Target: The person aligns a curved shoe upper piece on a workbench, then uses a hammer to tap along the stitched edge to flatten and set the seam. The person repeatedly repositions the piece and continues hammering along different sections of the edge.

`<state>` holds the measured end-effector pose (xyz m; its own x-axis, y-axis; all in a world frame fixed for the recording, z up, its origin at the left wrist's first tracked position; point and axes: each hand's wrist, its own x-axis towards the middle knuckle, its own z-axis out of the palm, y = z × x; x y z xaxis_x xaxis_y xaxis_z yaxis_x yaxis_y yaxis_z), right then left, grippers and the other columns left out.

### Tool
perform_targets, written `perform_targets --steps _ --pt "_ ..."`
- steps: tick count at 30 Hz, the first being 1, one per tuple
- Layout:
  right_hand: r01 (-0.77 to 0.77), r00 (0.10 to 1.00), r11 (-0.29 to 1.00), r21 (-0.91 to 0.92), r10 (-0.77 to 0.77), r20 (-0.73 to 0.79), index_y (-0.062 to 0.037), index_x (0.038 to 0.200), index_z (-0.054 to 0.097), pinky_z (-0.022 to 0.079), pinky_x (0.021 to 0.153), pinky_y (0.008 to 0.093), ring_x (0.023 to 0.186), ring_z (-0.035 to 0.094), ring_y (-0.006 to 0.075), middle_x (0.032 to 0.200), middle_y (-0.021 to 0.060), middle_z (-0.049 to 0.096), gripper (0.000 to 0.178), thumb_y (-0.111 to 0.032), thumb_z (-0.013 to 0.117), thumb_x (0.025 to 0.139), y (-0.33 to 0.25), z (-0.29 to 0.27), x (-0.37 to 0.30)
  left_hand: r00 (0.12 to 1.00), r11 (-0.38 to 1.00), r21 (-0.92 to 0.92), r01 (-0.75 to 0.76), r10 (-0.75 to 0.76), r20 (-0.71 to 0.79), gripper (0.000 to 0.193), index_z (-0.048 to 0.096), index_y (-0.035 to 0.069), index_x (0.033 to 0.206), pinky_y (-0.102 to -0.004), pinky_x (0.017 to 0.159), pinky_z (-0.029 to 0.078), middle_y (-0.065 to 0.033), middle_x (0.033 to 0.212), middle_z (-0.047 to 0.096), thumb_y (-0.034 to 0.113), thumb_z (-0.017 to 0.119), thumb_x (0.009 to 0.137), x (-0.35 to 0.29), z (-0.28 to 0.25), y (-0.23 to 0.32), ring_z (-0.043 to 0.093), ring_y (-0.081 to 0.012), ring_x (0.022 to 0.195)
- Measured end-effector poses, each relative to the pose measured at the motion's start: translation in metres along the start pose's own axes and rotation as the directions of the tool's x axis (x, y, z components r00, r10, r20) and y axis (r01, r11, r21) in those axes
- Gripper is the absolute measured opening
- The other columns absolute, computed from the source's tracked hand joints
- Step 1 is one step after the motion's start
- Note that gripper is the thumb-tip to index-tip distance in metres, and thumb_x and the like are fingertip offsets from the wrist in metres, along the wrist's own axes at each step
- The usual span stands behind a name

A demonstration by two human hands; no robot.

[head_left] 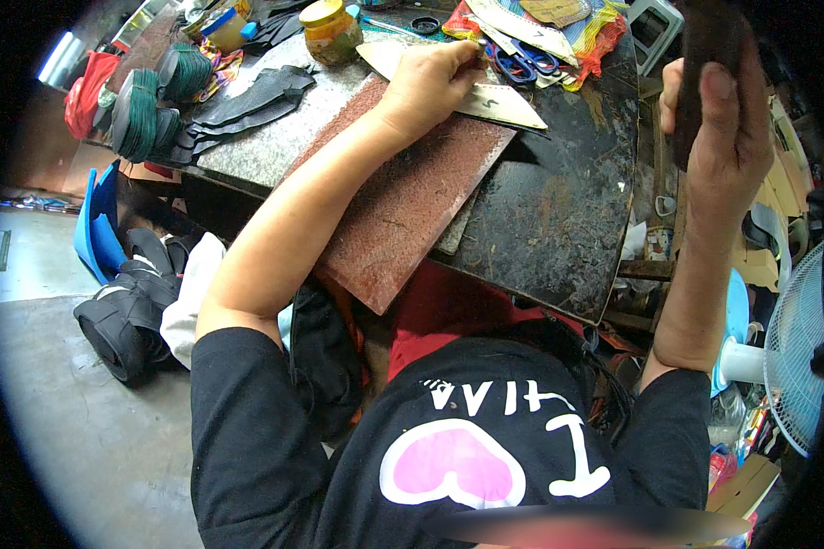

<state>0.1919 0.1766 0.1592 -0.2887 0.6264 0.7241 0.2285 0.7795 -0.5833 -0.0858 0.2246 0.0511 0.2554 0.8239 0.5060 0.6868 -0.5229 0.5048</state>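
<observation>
My left hand (pixel 435 80) rests on a cream pointed pattern piece (pixel 508 105) at the far edge of a reddish-brown rough board (pixel 398 206). Its fingers are pinched together; whatever they hold is too small or hidden to name. At the upper right my right hand (pixel 731 137) is raised off the table, closed around a long dark brown object (pixel 708 55). The thumb presses along its near face, and its upper end runs into the dark rim. Just beyond my left hand lie blue-handled scissors (pixel 522 66).
The dark worktop (pixel 558 210) carries a yellow-lidded jar (pixel 330 32), black leather pieces (pixel 247 110) and an orange net bag (pixel 600 46). Green thread spools (pixel 137 110) stand at the left edge. A fan (pixel 792 352) is close to my right elbow. Dark rolls (pixel 124 320) lie at left.
</observation>
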Motion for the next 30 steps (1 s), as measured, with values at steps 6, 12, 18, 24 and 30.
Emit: perform_targets --steps 6,12,18,24,30 --pt "-0.503 0.793 0.805 -0.313 0.574 0.202 -0.0344 0.144 0.053 0.055 0.075 0.0437 0.095 0.069 0.0400 0.103 0.0182 0.072 0.048 -0.048 0.059 0.098 0.027 0.027 -0.029 0.987 0.996 -0.030 -0.078 0.073 -0.146 0.017 0.066 0.003 0.100 -0.0422 0.077 0.055 -0.0193 0.088 0.070 0.012 0.070 0.086 -0.005 0.006 0.005 0.070 -0.0364 0.086" --pt "-0.118 0.875 0.777 -0.619 0.375 0.305 -0.0370 0.147 0.047 0.056 0.071 0.0490 0.086 0.071 0.0399 0.089 0.0210 0.072 0.051 -0.051 0.055 0.099 0.045 0.024 -0.059 0.965 0.919 -0.343 0.193 -0.241 -0.104 0.019 0.066 0.001 0.108 -0.0305 0.079 0.058 -0.0107 0.098 0.074 0.014 0.069 0.094 -0.005 0.006 -0.005 0.072 -0.0165 0.086" --pt "-0.196 0.865 0.754 -0.626 0.434 0.252 -0.0365 0.148 0.047 0.056 0.071 0.0487 0.086 0.070 0.0412 0.091 0.0217 0.071 0.049 -0.049 0.053 0.100 0.045 0.031 -0.063 0.931 0.636 -0.715 0.290 -0.360 0.057 0.017 0.064 -0.004 0.110 -0.0260 0.080 0.060 -0.0105 0.101 0.071 0.009 0.065 0.098 -0.003 0.007 -0.010 0.071 -0.0155 0.087" --pt "-0.148 0.888 0.759 -0.634 0.384 0.253 -0.0370 0.147 0.047 0.056 0.068 0.0504 0.082 0.071 0.0407 0.085 0.0219 0.071 0.049 -0.050 0.052 0.100 0.054 0.026 -0.069 0.944 0.721 -0.631 0.286 -0.325 0.057 0.017 0.064 -0.003 0.110 -0.0263 0.081 0.060 -0.0103 0.101 0.071 0.007 0.066 0.097 -0.002 0.015 -0.017 0.071 -0.0154 0.089" --pt "-0.140 0.890 0.806 -0.575 0.357 0.284 -0.0344 0.146 0.049 0.056 0.069 0.0472 0.081 0.071 0.0388 0.086 0.0208 0.072 0.049 -0.047 0.057 0.099 0.056 0.023 -0.060 0.987 0.894 -0.428 0.129 -0.158 -0.033 0.020 0.069 0.000 0.102 -0.0300 0.072 0.056 -0.0098 0.084 0.074 0.014 0.073 0.089 0.002 0.011 -0.019 0.070 -0.0138 0.079"
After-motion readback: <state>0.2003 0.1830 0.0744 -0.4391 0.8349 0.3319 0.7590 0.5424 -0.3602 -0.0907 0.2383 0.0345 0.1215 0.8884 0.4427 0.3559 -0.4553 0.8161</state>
